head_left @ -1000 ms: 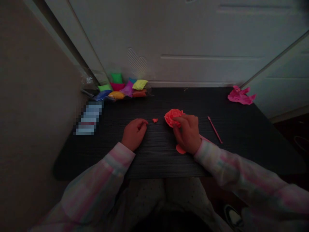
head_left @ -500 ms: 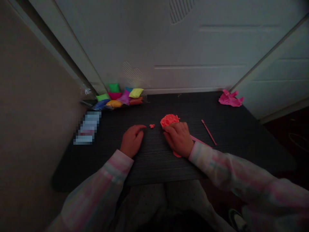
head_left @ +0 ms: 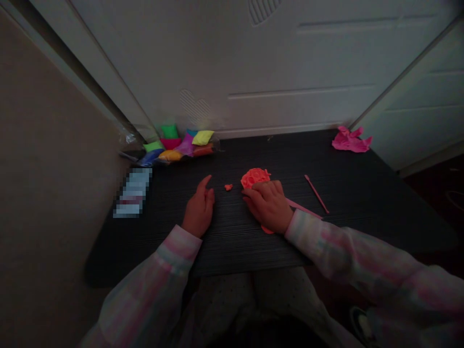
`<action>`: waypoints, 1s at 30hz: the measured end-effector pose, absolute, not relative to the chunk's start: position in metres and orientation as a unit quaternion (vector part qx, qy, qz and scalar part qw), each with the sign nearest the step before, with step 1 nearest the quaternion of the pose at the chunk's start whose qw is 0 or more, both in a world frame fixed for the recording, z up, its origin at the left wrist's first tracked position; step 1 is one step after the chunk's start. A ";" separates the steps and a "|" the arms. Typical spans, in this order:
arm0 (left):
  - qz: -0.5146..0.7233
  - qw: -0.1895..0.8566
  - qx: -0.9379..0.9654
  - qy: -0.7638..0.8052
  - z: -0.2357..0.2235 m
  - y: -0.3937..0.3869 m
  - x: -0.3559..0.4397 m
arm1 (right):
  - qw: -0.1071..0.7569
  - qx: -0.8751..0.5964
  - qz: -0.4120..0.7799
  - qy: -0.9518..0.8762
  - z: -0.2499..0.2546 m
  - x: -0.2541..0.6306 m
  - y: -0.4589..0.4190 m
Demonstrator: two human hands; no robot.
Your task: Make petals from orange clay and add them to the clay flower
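An orange clay piece (head_left: 255,177) with a bumpy, pitted top lies mid-table. My right hand (head_left: 270,205) rests over its near edge, with fingers curled and pressed together; what they pinch, if anything, is hidden. Another bit of orange clay (head_left: 267,230) shows below that hand, and a flat pink stick (head_left: 304,208) juts out from beneath it to the right. My left hand (head_left: 199,209) is at the left with its index finger stretched out and nothing in it. Between the hands sits a small orange clay crumb (head_left: 228,187), touched by neither.
A thin pink modelling tool (head_left: 316,194) lies right of my right hand. Crumpled pink material (head_left: 351,140) is at the far right corner. Several coloured clay packets (head_left: 170,154) lie back left, near a blurred pale sheet (head_left: 133,192). A white panelled door (head_left: 290,63) stands behind the dark table (head_left: 232,253).
My left index finger has lifted away from the small crumb and now points up and forward. My right hand has barely moved on the clay. The view has shifted slightly.
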State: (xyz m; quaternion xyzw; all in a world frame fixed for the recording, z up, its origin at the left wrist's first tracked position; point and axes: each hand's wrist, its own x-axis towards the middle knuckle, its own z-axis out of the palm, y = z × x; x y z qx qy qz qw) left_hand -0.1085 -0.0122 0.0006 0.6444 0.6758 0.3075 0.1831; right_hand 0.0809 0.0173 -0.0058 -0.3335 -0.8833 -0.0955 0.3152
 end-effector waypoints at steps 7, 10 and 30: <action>0.331 0.187 0.646 0.662 0.000 -0.013 -0.109 | 0.349 -0.360 -0.079 -0.862 -0.003 0.085 0.021; 0.343 0.194 0.649 0.650 -0.001 -0.013 -0.110 | 0.389 -0.401 -0.064 -0.827 0.000 0.090 0.022; 0.372 0.194 0.640 0.644 -0.003 -0.012 -0.111 | 0.383 -0.428 -0.037 -0.818 -0.001 0.094 0.017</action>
